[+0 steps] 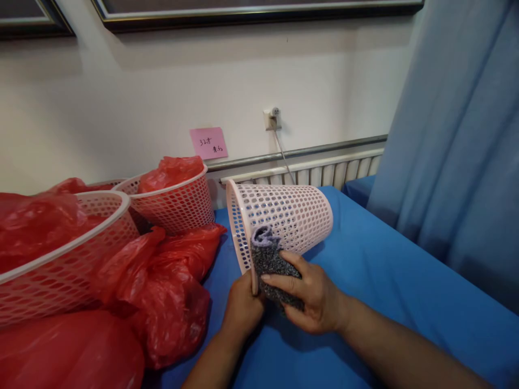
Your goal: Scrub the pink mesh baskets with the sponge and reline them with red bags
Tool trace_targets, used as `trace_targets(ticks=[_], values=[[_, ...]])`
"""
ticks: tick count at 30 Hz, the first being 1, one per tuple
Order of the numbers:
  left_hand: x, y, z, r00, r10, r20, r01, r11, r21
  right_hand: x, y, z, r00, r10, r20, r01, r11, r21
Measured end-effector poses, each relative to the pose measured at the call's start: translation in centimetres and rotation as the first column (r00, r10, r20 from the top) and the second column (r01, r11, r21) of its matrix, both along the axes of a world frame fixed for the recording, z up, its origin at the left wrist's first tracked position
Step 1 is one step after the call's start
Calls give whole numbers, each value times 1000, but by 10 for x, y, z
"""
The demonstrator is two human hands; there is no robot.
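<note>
— Grey, speckled knit, with a pale lilac edge curling at the top: that's the folded cloth (271, 259) I've got against the basket.

— Which basket?

— The pale pink plastic one (292, 216), lying on its side on the blue table cover (385, 281), mouth turned to my left. Its wall is all small oval holes, and it narrows toward the closed bottom on the right.

— Where exactly does the cloth sit?

— At the rim, on the lower near part of it, pressed to the outside of the wall and touching it. The lilac end stands just above the grey bulk.

— And your hands?

— My right hand (312, 300) is closed over the cloth from the right, thumb across its front, fingers wrapped under. My left hand (243, 308) is curled at the rim just beside it; whether it grips the rim or the cloth I cannot tell, since the fingers are hidden.

— What's to the left?

— Two more perforated baskets (178, 208), white-rimmed, lined with red plastic bags (162, 292), which also spill onto the table. A pink note (208, 143) is stuck on the wall behind, near a socket (271, 118), and a blue curtain (458, 151) hangs on the right.
</note>
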State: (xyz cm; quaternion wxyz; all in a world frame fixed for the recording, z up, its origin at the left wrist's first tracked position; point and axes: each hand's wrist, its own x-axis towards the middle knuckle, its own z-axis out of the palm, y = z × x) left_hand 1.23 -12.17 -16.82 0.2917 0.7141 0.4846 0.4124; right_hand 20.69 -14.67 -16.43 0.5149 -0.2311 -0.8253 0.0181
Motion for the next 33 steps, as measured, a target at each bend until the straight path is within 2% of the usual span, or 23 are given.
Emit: trace_targets(ticks=[3, 5, 6, 7, 9, 11, 12, 13, 14, 16, 18, 19, 21, 23, 25, 26, 28, 30, 31, 32, 33], values=[[0, 0, 2, 977, 31, 210, -31, 1000, -4, 8, 10, -4, 1000, -23, 9, 23, 998, -51], [-1, 2, 2, 963, 34, 268, -28, 999, -26, 21, 23, -9, 983, -165, -79, 154, 980, -124], [-1, 4, 1, 961, 28, 273, -18, 999, -39, 29, 32, -12, 949, -276, -152, 248, 952, -180], [-2, 5, -1, 963, 21, 270, -8, 999, -49, 39, 42, -15, 888, -399, -230, 341, 905, -253], [-2, 8, -6, 973, 2, 231, 9, 999, -50, 60, 61, -20, 704, -615, -354, 461, 776, -432], [-2, 10, -14, 987, -19, 162, 23, 1000, -18, 77, 74, -22, 560, -728, -394, 481, 674, -561], [-2, 11, -18, 992, -30, 120, 29, 1000, 4, 80, 77, -22, 543, -742, -393, 486, 659, -574], [-2, 11, -22, 996, -38, 76, 36, 999, 27, 80, 75, -21, 568, -731, -379, 496, 671, -551], [-1, 12, -25, 999, -40, 35, 38, 998, 48, 75, 70, -20, 627, -694, -355, 504, 708, -494], [-1, 12, -27, 999, -37, -29, 39, 996, 78, 57, 52, -15, 798, -542, -265, 457, 830, -321], [0, 10, -25, 996, -45, -71, 50, 996, 73, 32, 28, -9, 937, -317, -147, 293, 942, -161], [0, 8, -22, 995, -51, -90, 57, 997, 57, 22, 17, -6, 975, -202, -96, 193, 976, -100], [1, 5, -16, 990, -67, -128, 70, 997, 19, 8, 4, -3, 999, -39, -36, 38, 999, -18], [1, 4, -13, 984, -70, -163, 72, 997, 7, 8, 5, -4, 997, -39, -59, 38, 999, -12], [0, 5, -13, 980, -60, -189, 68, 997, 35, 21, 21, -7, 965, -207, -163, 191, 976, -106], [0, 6, -14, 978, -54, -201, 66, 997, 51, 31, 31, -10, 915, -331, -232, 292, 938, -185], [0, 8, -17, 972, -44, -230, 61, 996, 64, 52, 52, -13, 752, -561, -347, 444, 820, -362], [1, 8, -19, 963, -46, -266, 61, 997, 49, 67, 65, -15, 623, -675, -394, 492, 730, -474], [2, 7, -19, 957, -48, -286, 61, 997, 39, 70, 66, -14, 611, -688, -393, 498, 719, -485], [3, 7, -18, 951, -47, -306, 60, 998, 33, 69, 63, -12, 635, -675, -376, 502, 731, -463], [4, 6, -17, 944, -46, -326, 59, 998, 31, 64, 56, -10, 693, -634, -344, 496, 765, -410]])
